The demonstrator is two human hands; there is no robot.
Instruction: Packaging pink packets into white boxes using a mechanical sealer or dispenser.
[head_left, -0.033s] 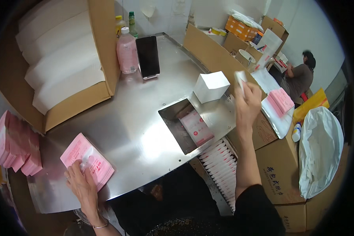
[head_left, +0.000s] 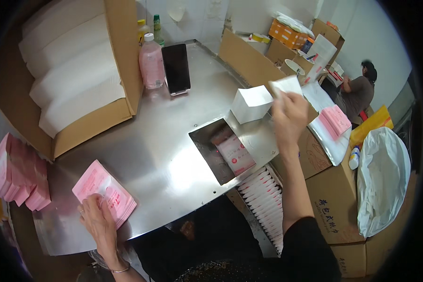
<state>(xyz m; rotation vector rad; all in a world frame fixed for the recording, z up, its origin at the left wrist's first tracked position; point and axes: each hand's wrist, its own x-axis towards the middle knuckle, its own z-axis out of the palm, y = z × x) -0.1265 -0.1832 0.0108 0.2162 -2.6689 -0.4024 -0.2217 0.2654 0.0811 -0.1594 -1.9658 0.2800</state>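
A folded white tissue [head_left: 286, 85] is gripped between the thumb and fingers of my right hand [head_left: 291, 117], raised over the table's right edge. Just left of it, a block of white folded tissues [head_left: 251, 105] stands on the steel table. My left hand [head_left: 97, 220] presses curled fingers on the top of a stack of pink printed plastic bags [head_left: 120, 199], seeming to pinch the uppermost one; the fingertips are partly hidden. Between the hands, a rectangular opening [head_left: 199, 141] in the table holds a pink-and-white tissue packet [head_left: 236, 155].
A carton [head_left: 122, 61] of white tissues stands at the back left, near a pink bottle [head_left: 152, 63] and a phone [head_left: 176, 70]. More pink bags [head_left: 21, 176] lie at far left. Filled packets [head_left: 263, 197] line a box below the table. Rightward are cartons [head_left: 333, 202] and a seated person [head_left: 359, 89].
My right hand has shifted slightly left and turned, so the tissue's broad side now shows. My left fingers have curled a little more on the pink stack.
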